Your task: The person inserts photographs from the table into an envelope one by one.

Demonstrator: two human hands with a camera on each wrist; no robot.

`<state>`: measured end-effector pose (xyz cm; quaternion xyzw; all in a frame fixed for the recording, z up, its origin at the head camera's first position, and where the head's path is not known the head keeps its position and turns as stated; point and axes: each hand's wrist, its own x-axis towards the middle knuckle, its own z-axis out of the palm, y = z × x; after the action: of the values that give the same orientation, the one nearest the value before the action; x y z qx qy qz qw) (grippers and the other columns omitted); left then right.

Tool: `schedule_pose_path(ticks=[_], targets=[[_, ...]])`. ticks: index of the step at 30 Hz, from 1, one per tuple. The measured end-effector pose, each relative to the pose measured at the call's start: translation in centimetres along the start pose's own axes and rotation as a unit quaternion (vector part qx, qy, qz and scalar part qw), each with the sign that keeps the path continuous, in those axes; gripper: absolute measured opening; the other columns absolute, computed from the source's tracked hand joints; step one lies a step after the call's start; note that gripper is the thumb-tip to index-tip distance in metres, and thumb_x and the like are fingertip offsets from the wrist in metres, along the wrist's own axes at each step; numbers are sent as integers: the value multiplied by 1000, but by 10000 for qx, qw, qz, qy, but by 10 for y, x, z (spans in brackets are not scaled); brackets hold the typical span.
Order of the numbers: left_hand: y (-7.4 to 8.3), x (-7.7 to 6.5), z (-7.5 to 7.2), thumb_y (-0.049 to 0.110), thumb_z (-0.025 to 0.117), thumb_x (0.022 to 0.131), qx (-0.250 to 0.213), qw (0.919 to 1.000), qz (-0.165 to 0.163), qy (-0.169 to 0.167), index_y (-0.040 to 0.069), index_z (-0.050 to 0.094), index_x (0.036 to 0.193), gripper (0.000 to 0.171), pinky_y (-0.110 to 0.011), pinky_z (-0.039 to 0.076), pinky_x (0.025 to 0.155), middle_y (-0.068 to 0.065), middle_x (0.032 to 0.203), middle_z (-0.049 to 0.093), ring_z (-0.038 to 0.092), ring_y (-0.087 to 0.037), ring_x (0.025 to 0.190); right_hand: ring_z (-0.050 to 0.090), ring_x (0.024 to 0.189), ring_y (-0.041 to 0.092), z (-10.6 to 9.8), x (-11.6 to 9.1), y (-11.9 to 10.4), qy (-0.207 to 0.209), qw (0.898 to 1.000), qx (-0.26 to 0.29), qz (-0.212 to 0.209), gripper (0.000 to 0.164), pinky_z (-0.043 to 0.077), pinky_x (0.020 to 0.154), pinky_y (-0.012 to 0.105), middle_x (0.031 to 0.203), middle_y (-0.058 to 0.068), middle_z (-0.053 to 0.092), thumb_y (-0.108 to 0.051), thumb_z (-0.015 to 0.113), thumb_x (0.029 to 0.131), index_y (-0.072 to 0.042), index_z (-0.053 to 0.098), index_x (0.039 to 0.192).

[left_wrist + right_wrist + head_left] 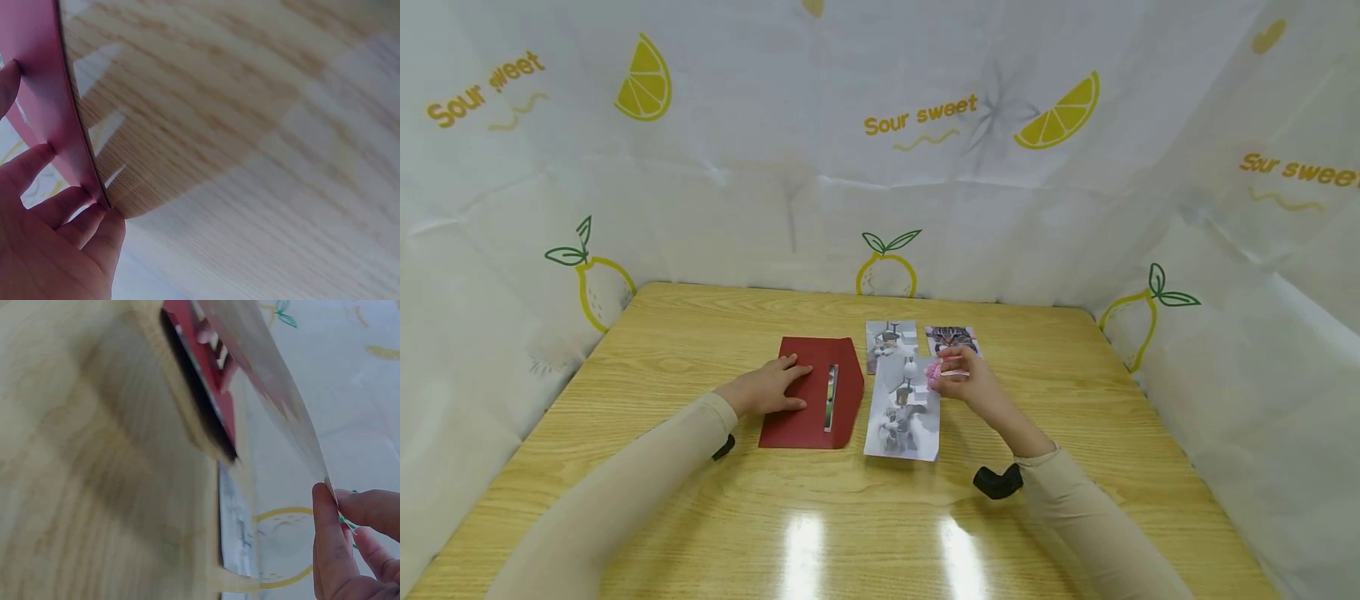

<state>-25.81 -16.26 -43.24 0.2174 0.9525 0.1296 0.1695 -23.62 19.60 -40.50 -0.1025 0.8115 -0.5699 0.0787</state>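
Note:
A red envelope (790,392) lies on the table, its pointed flap (850,392) facing right. Through an opening in it shows a strip of a green-and-white picture (831,400). My left hand (772,387) rests on the envelope's left half with fingers spread; in the left wrist view, fingertips (47,149) press on the red paper near its edge. Between thumb and fingers my right hand (966,379) pinches a photo card (898,425) by its upper right corner. The card shows a grey-and-white cat with a pink patch, and is raised over the table in the right wrist view.
Behind the raised card lies a similar cat photo (880,342). To its right is a tabby cat photo (951,337), partly covered by my right hand. A wooden table (700,517) carries everything, and a white lemon-print cloth (737,208) hangs around its back and sides.

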Motion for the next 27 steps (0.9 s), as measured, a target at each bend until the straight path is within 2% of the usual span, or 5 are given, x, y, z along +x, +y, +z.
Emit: schedule_pose_path(ticks=[8,14,19,21,27], targets=[[-4,3,3,41,60,95,56,10000,50,32,11,33,152,69,-55,33,110,-24,158,18,20,-45,144,59,81,5,-4,6,-8,354,9983,449,-52,56,55,75,21,111,17,51,0,68,87,8,39,135],[-6,4,4,42,60,95,70,9999,88,58,11,34,152,69,-55,33,110,-25,158,18,20,-45,144,59,85,7,10,15,-2,741,9943,746,170,57,55,75,19,116,17,49,3,67,87,7,38,136],[-6,4,4,42,60,95,101,9999,106,60,11,34,152,69,-55,33,110,-25,158,18,20,-44,144,58,86,7,21,25,5,906,9928,772,113,60,53,74,18,115,17,49,0,68,88,5,36,138],[-5,3,3,41,60,95,103,9999,99,54,11,34,152,69,-55,33,110,-25,158,19,20,-45,144,58,85,7,25,29,7,973,9923,763,65,59,53,74,19,114,17,49,-1,68,88,4,37,138],[-2,1,0,40,60,95,81,9999,77,11,10,34,151,69,-54,33,110,-25,158,19,20,-45,144,60,79,7,36,39,11,1076,9893,989,-37,56,57,77,31,113,21,49,4,66,88,6,37,136]])
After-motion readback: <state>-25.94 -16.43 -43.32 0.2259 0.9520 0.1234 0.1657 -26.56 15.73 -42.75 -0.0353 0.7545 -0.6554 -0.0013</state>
